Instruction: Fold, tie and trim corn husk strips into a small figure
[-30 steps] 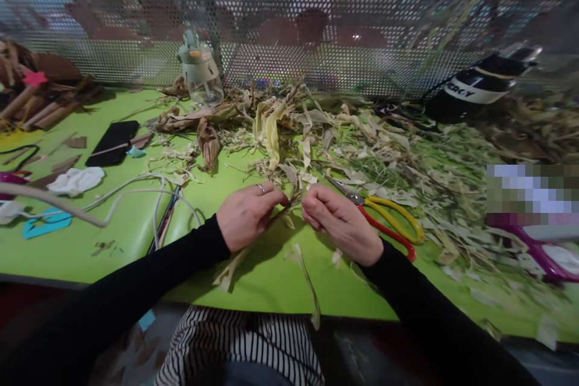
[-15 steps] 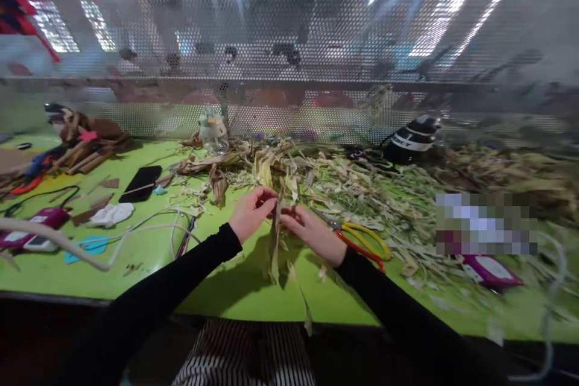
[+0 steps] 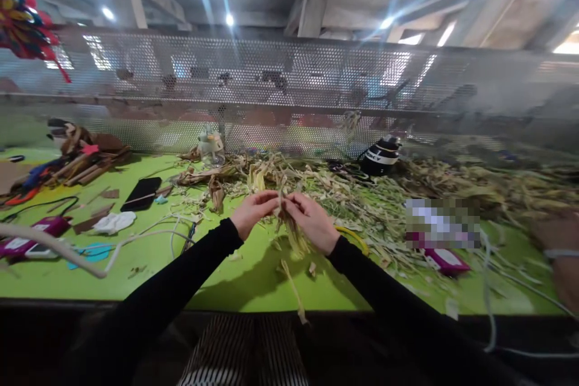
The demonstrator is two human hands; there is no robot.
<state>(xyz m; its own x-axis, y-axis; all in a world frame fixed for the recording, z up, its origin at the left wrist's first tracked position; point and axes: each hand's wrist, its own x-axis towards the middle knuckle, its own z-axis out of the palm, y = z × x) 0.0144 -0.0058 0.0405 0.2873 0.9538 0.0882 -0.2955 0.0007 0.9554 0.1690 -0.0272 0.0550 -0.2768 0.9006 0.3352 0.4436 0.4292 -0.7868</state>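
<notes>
Dried, pale yellow-green leaf strips (image 3: 297, 242), like corn husk, hang between my hands above the green table. My left hand (image 3: 254, 211) is closed, its thumb and fingers pinching the top of the strips. From the other side my right hand (image 3: 314, 222) pinches the same upper end, fingertips touching or nearly touching the left ones. The exact grip is partly hidden by the fingers. Below, a loose narrow strip (image 3: 293, 289) lies near the table's front edge. Yellow-handled scissors (image 3: 355, 237) lie partly hidden behind my right hand.
A wide heap of dried leaf scraps (image 3: 389, 217) spreads behind and to the right. Left are a black phone (image 3: 142, 194), crumpled tissue (image 3: 114, 222), cables and a magenta device (image 3: 38, 235). Bottles stand near the perforated metal screen (image 3: 289, 72). Another person's arm (image 3: 561, 253) shows far right.
My hands have come together, both now pinching the top of the strips, which look more bunched. My right hand covers more of the scissors. The view has tilted up; another person's arm has appeared at right.
</notes>
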